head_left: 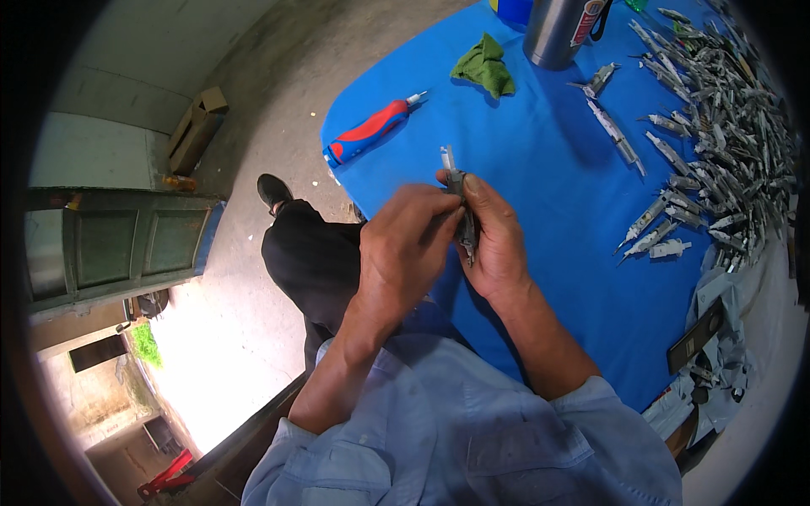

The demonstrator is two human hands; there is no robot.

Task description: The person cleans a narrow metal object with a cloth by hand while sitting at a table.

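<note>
My right hand [497, 231] holds a slim grey mechanical assembly [455, 181] upright over the blue-covered table [544, 190]. Its pale narrow end points away from me, and its darker lower end lies along my right palm. My left hand [402, 237] pinches at the middle of the same assembly, slightly blurred; its fingers hide part of the piece. Beyond my hands, a red and blue electric screwdriver [373, 131] lies near the table's left edge, its white-collared bit pointing right. Two similar pieces, one a long grey-white assembly [615, 136], lie apart to the right.
A large heap of grey-white assemblies [734, 133] covers the right side. A crumpled green cloth [486, 66] and a steel vacuum flask [560, 31] stand farther back. At lower right, a dark phone-like slab [695, 336] rests on plastic bags [721, 297].
</note>
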